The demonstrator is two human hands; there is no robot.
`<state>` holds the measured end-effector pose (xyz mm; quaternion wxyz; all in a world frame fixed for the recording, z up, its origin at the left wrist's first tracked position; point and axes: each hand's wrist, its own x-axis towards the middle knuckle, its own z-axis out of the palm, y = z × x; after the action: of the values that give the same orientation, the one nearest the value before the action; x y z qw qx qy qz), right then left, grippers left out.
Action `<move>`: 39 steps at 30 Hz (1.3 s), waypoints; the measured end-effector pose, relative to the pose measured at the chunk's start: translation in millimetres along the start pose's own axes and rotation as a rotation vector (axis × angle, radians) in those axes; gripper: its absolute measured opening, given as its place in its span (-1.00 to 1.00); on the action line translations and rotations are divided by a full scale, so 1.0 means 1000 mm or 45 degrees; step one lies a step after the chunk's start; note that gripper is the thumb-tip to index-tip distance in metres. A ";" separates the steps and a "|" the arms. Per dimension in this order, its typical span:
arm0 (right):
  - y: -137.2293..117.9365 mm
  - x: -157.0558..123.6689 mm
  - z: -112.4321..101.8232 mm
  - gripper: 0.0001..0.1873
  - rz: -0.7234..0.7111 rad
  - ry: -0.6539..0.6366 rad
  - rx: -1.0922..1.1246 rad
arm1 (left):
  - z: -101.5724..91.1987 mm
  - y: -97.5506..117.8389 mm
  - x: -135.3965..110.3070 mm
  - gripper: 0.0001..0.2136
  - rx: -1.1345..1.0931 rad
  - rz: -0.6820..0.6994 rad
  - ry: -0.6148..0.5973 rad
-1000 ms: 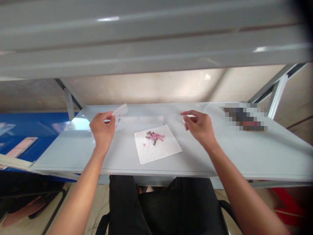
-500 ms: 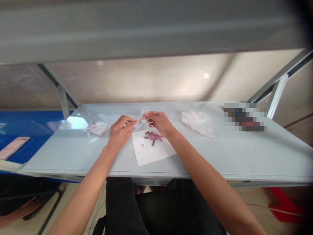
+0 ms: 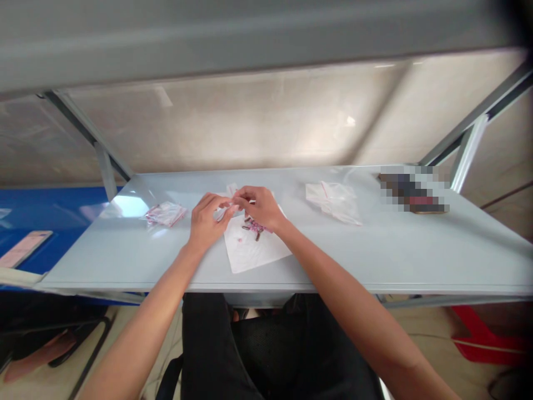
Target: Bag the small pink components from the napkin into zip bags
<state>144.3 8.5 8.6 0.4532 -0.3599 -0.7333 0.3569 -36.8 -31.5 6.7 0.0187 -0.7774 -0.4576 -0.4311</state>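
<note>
My left hand [image 3: 207, 218] and my right hand [image 3: 259, 206] meet above a white paper sheet [image 3: 250, 250] on the grey shelf [image 3: 395, 250]. Both pinch a small clear zip bag [image 3: 230, 192] between thumb and fingers. A heap of pink and dark pills [image 3: 251, 226] lies on the sheet, partly hidden under my right hand. A pile of filled small bags [image 3: 165, 214] rests to the left of my left hand. A pile of flat clear bags [image 3: 333, 201] lies to the right.
A blurred dark object [image 3: 412, 191] sits at the shelf's back right. An upper shelf beam [image 3: 250, 39] hangs overhead. Slanted frame struts [image 3: 466, 150] stand at both back corners. A blue surface [image 3: 50, 222] lies to the left, my dark-trousered lap below.
My left hand left the filled bags at the left and came to the middle. My right hand brought a clear bag from the right pile. Both hands now hold it lower over the pills.
</note>
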 end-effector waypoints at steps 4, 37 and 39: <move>-0.001 0.000 0.003 -0.84 -0.048 -0.013 -0.103 | 0.002 -0.002 -0.004 -0.84 -0.028 -0.110 0.031; -0.009 -0.011 -0.007 -0.81 -0.310 -0.245 -0.666 | 0.000 -0.002 -0.004 -0.78 -0.282 -0.282 -0.160; -0.010 -0.011 -0.005 -0.83 -0.277 -0.177 -0.731 | 0.001 -0.004 -0.005 -0.80 -0.184 -0.296 -0.036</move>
<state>150.5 -4.9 14.3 0.3174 -0.3675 -0.8675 0.1083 -40.2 -31.6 1.2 -0.0937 -0.7245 -0.5126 -0.4512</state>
